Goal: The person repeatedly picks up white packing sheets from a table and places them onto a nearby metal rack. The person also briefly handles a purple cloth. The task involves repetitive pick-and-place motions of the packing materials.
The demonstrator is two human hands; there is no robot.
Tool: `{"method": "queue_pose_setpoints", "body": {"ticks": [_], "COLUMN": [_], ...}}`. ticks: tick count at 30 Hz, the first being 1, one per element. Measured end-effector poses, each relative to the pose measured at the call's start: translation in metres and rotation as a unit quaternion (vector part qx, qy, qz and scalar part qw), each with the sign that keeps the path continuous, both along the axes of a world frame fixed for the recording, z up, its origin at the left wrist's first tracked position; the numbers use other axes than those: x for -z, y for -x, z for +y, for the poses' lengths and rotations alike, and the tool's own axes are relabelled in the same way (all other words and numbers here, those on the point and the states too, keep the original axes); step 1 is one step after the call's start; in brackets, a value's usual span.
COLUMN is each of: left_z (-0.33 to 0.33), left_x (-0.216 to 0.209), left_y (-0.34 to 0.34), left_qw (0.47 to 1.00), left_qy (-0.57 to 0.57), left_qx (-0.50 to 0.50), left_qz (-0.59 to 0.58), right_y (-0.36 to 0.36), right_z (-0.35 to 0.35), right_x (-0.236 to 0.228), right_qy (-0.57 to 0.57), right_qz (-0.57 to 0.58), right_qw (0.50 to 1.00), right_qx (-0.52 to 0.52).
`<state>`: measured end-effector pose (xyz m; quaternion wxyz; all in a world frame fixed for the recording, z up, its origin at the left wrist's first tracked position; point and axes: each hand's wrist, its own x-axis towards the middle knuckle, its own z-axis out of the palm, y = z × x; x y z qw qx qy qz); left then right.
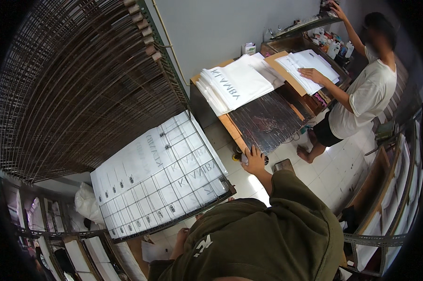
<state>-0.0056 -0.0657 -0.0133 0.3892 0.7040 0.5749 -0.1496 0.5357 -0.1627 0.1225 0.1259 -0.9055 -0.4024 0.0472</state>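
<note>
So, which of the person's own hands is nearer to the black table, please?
Right. The right hand is at the near corner of the black table; the left hand is lower in the picture, away from it.

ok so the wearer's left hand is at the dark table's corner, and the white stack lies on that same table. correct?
Not quite: the head view shows the right hand at the dark table's corner. The white stack does lie on that table.
</note>
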Motion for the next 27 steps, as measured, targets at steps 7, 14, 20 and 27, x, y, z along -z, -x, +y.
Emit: {"method": "queue_pose_setpoints", "body": {"ticks": [7, 14, 20, 27], "left_z": [-0.005, -0.022, -0.029, -0.043], "left_x": [-0.019, -0.047, -0.046, -0.044], "left_y": [-0.002, 0.014, 0.025, 0.032], "left_qw": [0.998, 0.996, 1.0, 0.996], "left_qy": [0.025, -0.044, -0.01, -0.021], "left_qx": [-0.055, 0.029, -0.014, -0.078], "left_qz": [0.012, -0.075, -0.005, 0.031], "right_y": [-0.038, -0.095, -0.098, -0.067], "right_z": [0.013, 0.043, 0.06, 0.075], "right_x": [0.007, -0.035, -0.049, 0.017], "right_qy": [-0.184, -0.541, -0.61, -0.564], "right_qz": [0.126, 0.536, 0.6, 0.61], "right_qw": [0.966, 0.569, 0.444, 0.459], "right_qx": [0.132, 0.311, 0.265, 0.315]}}
